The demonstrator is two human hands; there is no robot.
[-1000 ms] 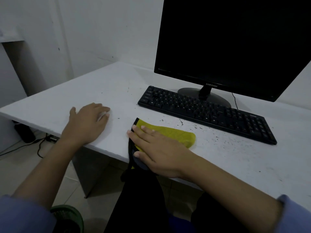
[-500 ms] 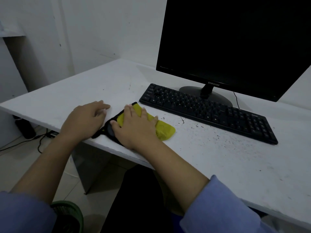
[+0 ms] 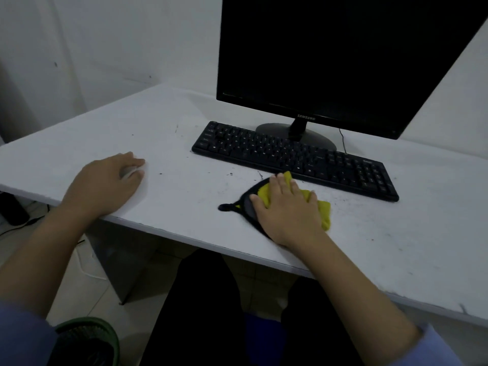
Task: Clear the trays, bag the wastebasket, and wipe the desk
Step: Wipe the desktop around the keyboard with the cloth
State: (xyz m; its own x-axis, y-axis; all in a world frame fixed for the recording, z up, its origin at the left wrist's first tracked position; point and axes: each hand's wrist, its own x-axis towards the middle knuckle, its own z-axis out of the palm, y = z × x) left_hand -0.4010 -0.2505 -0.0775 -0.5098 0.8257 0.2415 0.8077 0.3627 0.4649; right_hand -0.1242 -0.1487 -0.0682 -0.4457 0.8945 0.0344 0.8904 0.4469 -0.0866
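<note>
Fingers of the right hand lie straight and slightly spread, pressed flat on a yellow cloth with a black edge and a small black loop at its left end; nothing is curled round the cloth, the palm simply bears down on it. Cloth and hand rest on the white worktop, near its front edge. Directly beyond the fingertips, nearly touching the cloth's far corner, runs the front edge of a black keyboard. Behind the keyboard stands a dark monitor on an oval foot, with a thin cable dropping at its right. Small dark specks mark the worktop to the left of and around the cloth.

Well to the left of the right hand, the left hand rests palm down on the worktop by the front edge, its fingers loosely bent over a small pale object that is mostly covered; whether they grip it or merely lie on it cannot be told. Both forearms are bare, with blue sleeves at the lower corners of the view. Below the left forearm, on the floor, stands a green wastebasket, only its rim in view. Dark cables lie on the floor under the worktop's left end.
</note>
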